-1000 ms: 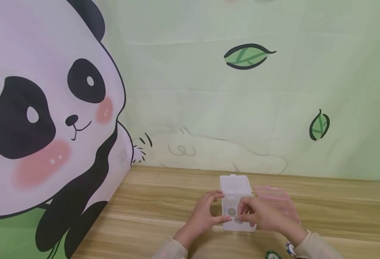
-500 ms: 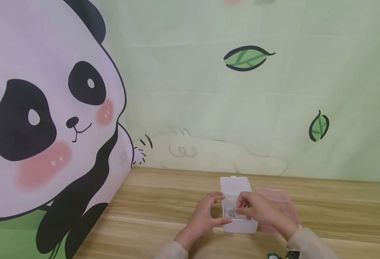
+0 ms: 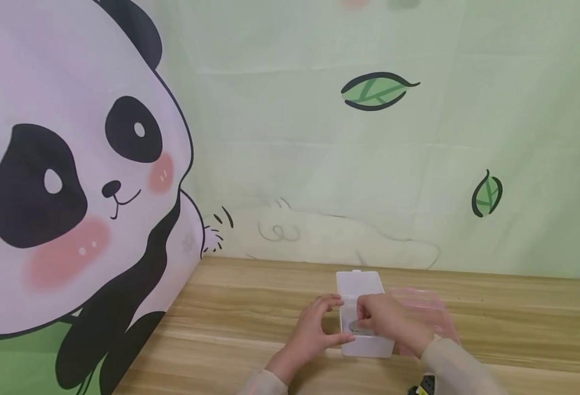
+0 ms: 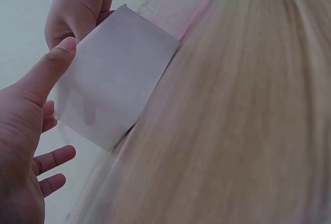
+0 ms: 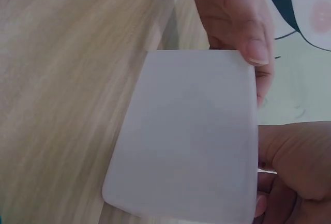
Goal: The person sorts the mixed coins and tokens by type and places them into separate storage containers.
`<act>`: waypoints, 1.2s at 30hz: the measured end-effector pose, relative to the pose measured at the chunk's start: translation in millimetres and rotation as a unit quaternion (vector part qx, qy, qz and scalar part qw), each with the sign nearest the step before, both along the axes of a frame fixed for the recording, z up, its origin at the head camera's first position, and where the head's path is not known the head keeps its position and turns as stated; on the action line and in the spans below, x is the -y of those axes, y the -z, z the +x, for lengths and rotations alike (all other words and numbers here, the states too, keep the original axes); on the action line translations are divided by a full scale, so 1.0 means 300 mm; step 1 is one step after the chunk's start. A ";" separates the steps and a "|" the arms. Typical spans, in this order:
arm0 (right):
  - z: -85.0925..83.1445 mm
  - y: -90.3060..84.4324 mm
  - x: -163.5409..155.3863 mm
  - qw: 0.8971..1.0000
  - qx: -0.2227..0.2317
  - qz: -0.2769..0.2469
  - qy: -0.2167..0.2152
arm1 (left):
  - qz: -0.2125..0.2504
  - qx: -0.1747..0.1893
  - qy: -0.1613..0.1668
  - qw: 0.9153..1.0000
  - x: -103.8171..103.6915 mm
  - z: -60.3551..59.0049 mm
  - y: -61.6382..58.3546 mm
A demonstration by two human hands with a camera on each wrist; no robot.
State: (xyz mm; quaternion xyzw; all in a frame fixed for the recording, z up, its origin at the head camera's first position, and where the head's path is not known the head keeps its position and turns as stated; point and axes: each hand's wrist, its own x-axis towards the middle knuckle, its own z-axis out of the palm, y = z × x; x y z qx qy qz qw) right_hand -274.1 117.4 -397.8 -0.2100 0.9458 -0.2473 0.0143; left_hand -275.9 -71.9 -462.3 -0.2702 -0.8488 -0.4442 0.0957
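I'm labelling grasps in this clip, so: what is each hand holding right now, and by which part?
The left hand grips the clear plastic box by its left side wall. The right hand pinches a silvery coin by its edge, inside the box.

One clear box on the counter; one pink box just beside the clear box; two hands; two painted leaves.
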 end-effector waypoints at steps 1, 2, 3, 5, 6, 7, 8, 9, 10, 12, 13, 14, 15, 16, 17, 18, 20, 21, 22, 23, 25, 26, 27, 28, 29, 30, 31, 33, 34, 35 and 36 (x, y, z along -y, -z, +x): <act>-0.001 0.002 0.003 1.000 -0.007 0.012 -0.001 | -0.001 -0.003 0.000 1.000 0.000 -0.001 0.001; -0.002 0.004 0.006 1.000 -0.013 0.021 -0.003 | -0.002 -0.003 0.000 1.000 0.000 -0.001 0.003; -0.004 0.008 0.008 0.999 -0.016 0.027 -0.005 | -0.003 -0.004 0.000 1.000 0.000 -0.001 0.004; -0.008 0.015 0.010 0.999 -0.020 0.035 -0.011 | -0.006 -0.006 -0.001 1.000 -0.001 -0.001 0.004; -0.009 0.017 0.012 0.999 -0.022 0.039 -0.013 | -0.007 -0.007 -0.002 1.000 -0.001 -0.001 0.003; -0.011 0.020 0.012 0.998 -0.026 0.046 -0.017 | -0.007 -0.007 -0.002 1.000 -0.001 0.000 0.002; -0.012 0.022 0.014 0.998 -0.028 0.051 -0.018 | -0.007 -0.005 -0.003 1.000 -0.002 0.001 0.001; -0.013 0.023 0.016 0.998 -0.029 0.057 -0.017 | -0.007 -0.005 -0.004 1.000 -0.002 0.002 0.000; -0.013 0.024 0.017 0.997 -0.030 0.063 -0.016 | -0.006 -0.005 -0.004 1.000 -0.002 0.003 -0.001; -0.013 0.023 0.022 0.997 -0.029 0.074 -0.008 | -0.006 -0.001 -0.004 1.000 -0.002 0.004 -0.002; -0.012 0.023 0.024 0.996 -0.026 0.079 -0.004 | -0.005 0.000 -0.004 1.000 -0.003 0.005 -0.003; -0.011 0.021 0.026 0.996 -0.022 0.084 0.002 | -0.005 0.001 -0.004 1.000 -0.003 0.005 -0.004; -0.010 0.020 0.029 0.996 -0.018 0.090 0.007 | -0.005 0.002 -0.004 1.000 -0.004 0.005 -0.004; -0.009 0.019 0.031 0.995 -0.015 0.096 0.012 | -0.004 0.003 -0.003 1.000 -0.004 0.005 -0.004; -0.009 0.018 0.033 0.995 -0.012 0.100 0.016 | -0.003 0.004 -0.003 1.000 -0.005 0.005 -0.004; -0.008 0.017 0.034 0.994 -0.009 0.105 0.020 | -0.002 0.004 -0.002 1.000 -0.005 0.004 -0.004; -0.008 0.017 0.036 0.993 -0.007 0.112 0.024 | -0.001 0.003 -0.001 1.000 -0.006 0.003 -0.004; -0.009 0.017 0.037 0.993 -0.006 0.114 0.025 | 0.000 0.002 -0.001 1.000 -0.006 0.003 -0.004; -0.009 0.018 0.038 0.993 -0.005 0.115 0.026 | 0.001 0.001 0.000 1.000 -0.006 0.003 -0.004; -0.009 0.018 0.038 0.993 -0.005 0.116 0.027 | 0.000 -0.001 0.000 1.000 -0.006 0.002 -0.004; -0.009 0.018 0.040 0.993 -0.005 0.116 0.027 | 0.000 -0.004 0.000 1.000 -0.005 0.002 -0.004; -0.009 0.018 0.039 0.993 -0.008 0.116 0.026 | 0.000 -0.006 0.000 1.000 -0.005 0.002 -0.004; -0.008 0.018 0.040 0.993 -0.010 0.116 0.026 | -0.001 -0.007 0.000 1.000 -0.005 0.002 -0.004; -0.008 0.017 0.040 0.993 -0.013 0.117 0.026 | -0.001 -0.007 0.000 1.000 -0.005 0.001 -0.003; -0.007 0.017 0.040 0.992 -0.016 0.120 0.026 | -0.001 -0.008 0.000 1.000 -0.004 0.001 -0.003; -0.007 0.016 0.040 0.992 -0.018 0.120 0.025 | -0.001 -0.007 0.000 1.000 -0.004 0.000 -0.002; -0.007 0.016 0.040 0.992 -0.021 0.122 0.025 | 0.000 -0.008 0.000 1.000 -0.004 0.000 -0.002; -0.007 0.017 0.041 0.992 -0.028 0.123 0.025 | 0.001 -0.010 0.001 1.000 -0.003 -0.001 -0.001; -0.008 0.018 0.041 0.992 -0.029 0.124 0.025 | 0.003 -0.010 0.002 1.000 -0.003 -0.002 0.000; -0.008 0.018 0.041 0.991 -0.031 0.124 0.024 | 0.004 -0.010 0.003 1.000 -0.002 -0.002 0.001; -0.008 0.019 0.041 0.991 -0.033 0.124 0.024 | 0.005 -0.012 0.003 1.000 -0.002 -0.003 0.001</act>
